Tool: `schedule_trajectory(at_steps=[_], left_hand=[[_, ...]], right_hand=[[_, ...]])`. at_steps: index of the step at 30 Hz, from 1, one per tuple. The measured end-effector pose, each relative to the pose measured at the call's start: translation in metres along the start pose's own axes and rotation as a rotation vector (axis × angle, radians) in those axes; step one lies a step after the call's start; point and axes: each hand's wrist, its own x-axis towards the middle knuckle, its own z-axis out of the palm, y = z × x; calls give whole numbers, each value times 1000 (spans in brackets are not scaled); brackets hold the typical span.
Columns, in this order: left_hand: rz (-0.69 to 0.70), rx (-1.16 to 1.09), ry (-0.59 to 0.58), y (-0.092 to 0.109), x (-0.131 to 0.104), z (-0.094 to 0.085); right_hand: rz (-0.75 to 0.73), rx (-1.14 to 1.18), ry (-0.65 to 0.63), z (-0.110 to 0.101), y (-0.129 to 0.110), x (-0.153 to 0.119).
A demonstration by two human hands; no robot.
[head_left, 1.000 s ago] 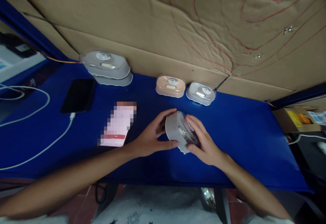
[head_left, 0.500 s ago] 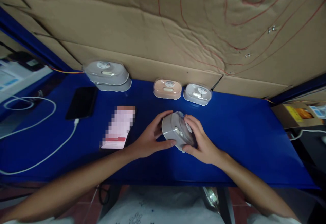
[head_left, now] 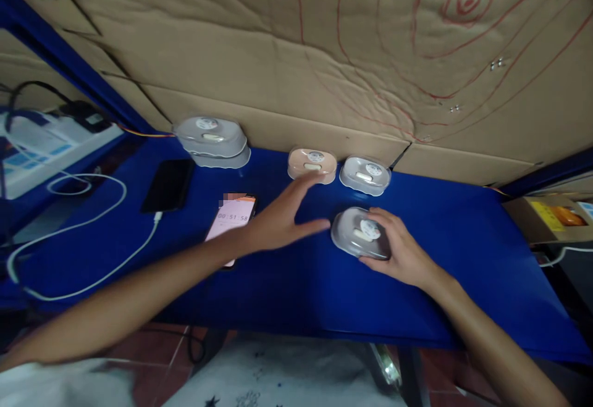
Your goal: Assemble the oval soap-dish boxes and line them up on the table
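My right hand (head_left: 403,246) grips the right end of a grey soap box (head_left: 349,237) with a see-through lid and a round sticker. The box rests low over the blue table, lid up; whether it touches the top I cannot tell. My left hand (head_left: 290,218) is open, thumb and fingers spread, holding nothing. Its fingertips overlap the front edge of a pink soap box (head_left: 301,159) at the back; contact cannot be made out. Right of that stands another grey soap box (head_left: 365,176). Two stacked grey soap boxes (head_left: 213,141) stand at the back left.
A lit phone (head_left: 236,209) showing a timer lies partly under my left forearm. Farther left lies a dark phone (head_left: 167,186) on a white cable (head_left: 125,265). A cardboard wall (head_left: 231,67) closes the table's back. An open carton (head_left: 540,218) stands at the right.
Both hands were holding the grey soap box tilted. My left hand has let go and moved up and away, while the right has brought the box right and turned it lid up.
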Motion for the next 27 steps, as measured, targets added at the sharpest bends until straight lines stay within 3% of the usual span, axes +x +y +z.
schedule_trajectory(at_steps=[2,6,10,13,19,23,25,27], left_hand=[[50,185,52,-12,25,-22],[-17,420,-8,-45,51,-46],[23,531,-18,-54,32,-39],[24,539,18,-43,3,-28],[38,493,-51,-13,-40,3],[94,545,-71,-5,-47,24],[84,505,-61,-7,-49,30],[43,445,-51,-11,-51,32]], right_hand=[[51,-105,28,-19,28,-17],[246,-451,170,-60,92,-51],[275,-506,254,-77,136,-56],[239,-479,261,-69,144,-35],[217,-440,206,-37,117,26],[229,-377,197,-13,68,53],[65,-268,142,0,33,56],[-144,-105,-74,13,-1,51]])
